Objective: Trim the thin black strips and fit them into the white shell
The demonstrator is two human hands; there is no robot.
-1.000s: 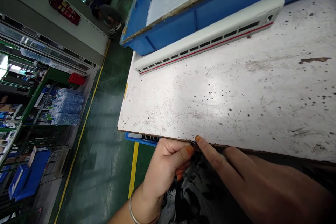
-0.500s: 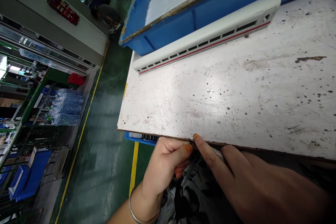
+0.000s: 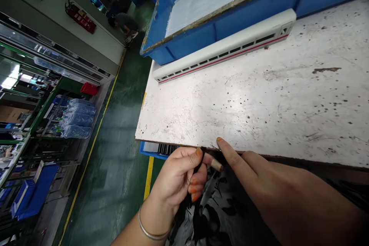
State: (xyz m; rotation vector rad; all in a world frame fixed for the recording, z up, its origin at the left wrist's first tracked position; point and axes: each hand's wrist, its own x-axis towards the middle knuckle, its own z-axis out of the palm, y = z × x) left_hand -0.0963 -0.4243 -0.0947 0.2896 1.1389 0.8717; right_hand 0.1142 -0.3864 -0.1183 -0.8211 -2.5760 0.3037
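My left hand (image 3: 181, 178), with a silver bangle at the wrist, is just below the table's front edge. Its thumb and fingers close on a thin black strip (image 3: 198, 166), whose kind I cannot make out. Close beside them shows a fingertip wrapped in beige tape (image 3: 216, 164). To the right, my right hand (image 3: 268, 184) stretches its index finger onto the table edge, near a tiny dark sliver; its thumb is hidden. Farther back on the white table (image 3: 184, 111) lies a white model train car shell (image 3: 225, 48) with dark windows and a red stripe.
Behind the train shell stands a blue bin (image 3: 190, 48) holding white sheets. Below the table edge, another blue crate (image 3: 150, 149) shows partly. Left, the green floor (image 3: 112, 153) has yellow lines. A crouching person (image 3: 125, 23), fire extinguishers (image 3: 80, 15) and shelving (image 3: 37, 119) are farther off.
My hands have drawn slightly apart at the table edge. The left fingers have shifted left with the black strip, and the taped fingertip now shows. The camera view has shifted slightly.
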